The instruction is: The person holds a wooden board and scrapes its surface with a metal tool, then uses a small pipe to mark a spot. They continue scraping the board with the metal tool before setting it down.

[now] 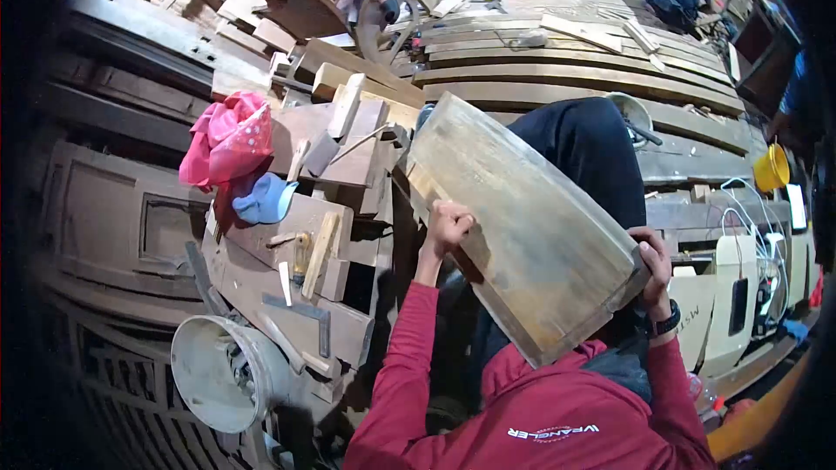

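A wide wooden panel [522,226] with a worn, blotchy face lies tilted across my lap. My left hand [449,224] is closed in a fist at the panel's left edge; whatever the fingers hold, if anything, is hidden. At the right end, my right hand [655,268] grips the panel's edge, thumb on the near face and the other fingers partly out of sight behind. A dark watch [667,319] is on the right wrist.
On the wooden bench at left lie a hammer [324,150], a chisel [301,257], a metal square [300,320], a pink cloth bag [228,139] and a blue cap [265,198]. A white bucket [202,374] stands nearby. Two people work beyond, among stacked planks [566,78].
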Motion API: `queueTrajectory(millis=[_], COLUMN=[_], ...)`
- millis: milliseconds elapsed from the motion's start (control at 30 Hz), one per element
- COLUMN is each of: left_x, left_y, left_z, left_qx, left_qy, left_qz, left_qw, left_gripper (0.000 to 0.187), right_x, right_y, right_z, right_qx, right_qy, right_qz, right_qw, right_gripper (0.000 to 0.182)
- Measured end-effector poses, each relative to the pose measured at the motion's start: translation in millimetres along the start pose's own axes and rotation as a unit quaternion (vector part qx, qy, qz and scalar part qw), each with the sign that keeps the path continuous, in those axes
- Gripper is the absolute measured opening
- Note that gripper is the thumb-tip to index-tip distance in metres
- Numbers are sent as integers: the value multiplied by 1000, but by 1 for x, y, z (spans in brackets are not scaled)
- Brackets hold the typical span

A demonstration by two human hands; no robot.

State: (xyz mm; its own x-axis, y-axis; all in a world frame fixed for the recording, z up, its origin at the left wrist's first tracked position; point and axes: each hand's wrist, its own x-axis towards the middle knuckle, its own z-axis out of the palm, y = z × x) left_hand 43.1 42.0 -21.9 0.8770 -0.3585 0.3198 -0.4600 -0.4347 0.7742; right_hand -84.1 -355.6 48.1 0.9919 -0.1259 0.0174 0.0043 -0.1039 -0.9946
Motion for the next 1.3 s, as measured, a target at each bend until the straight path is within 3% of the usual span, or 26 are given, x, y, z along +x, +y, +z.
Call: queueTrajectory(millis=[100, 133, 200, 333, 400, 433, 467, 533, 633, 767, 867, 900, 1000, 1067, 1133, 1233, 1300], left_x=[5, 5, 0, 4, 2, 6, 3, -4, -5, -5, -6, -7, -10, -11, -5, -18, -23], left_y=[-13, -10, 11, -17, -21, -11, 3, 17, 10, 3, 33, 31, -9, -23, 26, 20, -1], left_z=[-15, -17, -10, -6, -9, -16, -11, -2, 1, -8, 8, 13, 5, 2, 4, 13, 6], left_qx=[8, -76, -72, 61, 14, -18, -66, -53, 4, -82, -6, -2, -46, -44, -31, 4, -71], left_qy=[19, -15, -34, -1, 38, -12, -6, -45, -13, 9, -62, -50, -2, 43, 15, -36, 2], left_qz=[-49, -33, 13, -30, -34, -41, -15, 32, -8, -77, 79, 85, -39, -67, -2, 115, -9], left_qw=[999, 997, 997, 998, 999, 999, 998, 997, 1000, 994, 995, 995, 998, 996, 999, 993, 997], left_gripper=[34, 34, 33, 29, 28, 28, 30, 30, 31, 28, 31, 34, 34, 31, 31, 30, 30], right_x=[2, 5, 1, 1, 2, 5, 3, 1, 0, 4, 2, 1, 2, 3, 1, 0, 0], right_y=[-8, -8, -6, 3, 2, 1, 0, -6, -10, -6, -8, -10, -4, -1, -2, -7, -12], right_z=[0, -1, -3, -1, -4, -5, -6, -4, 0, -2, -5, -3, -2, -4, -1, -2, 2], right_qx=[-15, -20, -29, 44, -21, -27, -34, -21, -1, -8, -26, -9, 4, 4, 7, 4, 20], right_qy=[15, 12, -2, 7, 17, 11, 4, 4, -3, 9, -13, -9, -9, 1, 14, 3, 3], right_qz=[-13, -16, -3, 25, 7, -4, -7, -2, 6, -6, 3, 3, -3, -10, -9, -2, 5], right_qw=[1000, 1000, 1000, 999, 1000, 1000, 999, 1000, 1000, 1000, 1000, 1000, 1000, 1000, 1000, 1000, 1000], right_gripper=[45, 44, 43, 44, 46, 46, 46, 45, 44, 44, 45, 44, 44, 43, 43, 44, 46])
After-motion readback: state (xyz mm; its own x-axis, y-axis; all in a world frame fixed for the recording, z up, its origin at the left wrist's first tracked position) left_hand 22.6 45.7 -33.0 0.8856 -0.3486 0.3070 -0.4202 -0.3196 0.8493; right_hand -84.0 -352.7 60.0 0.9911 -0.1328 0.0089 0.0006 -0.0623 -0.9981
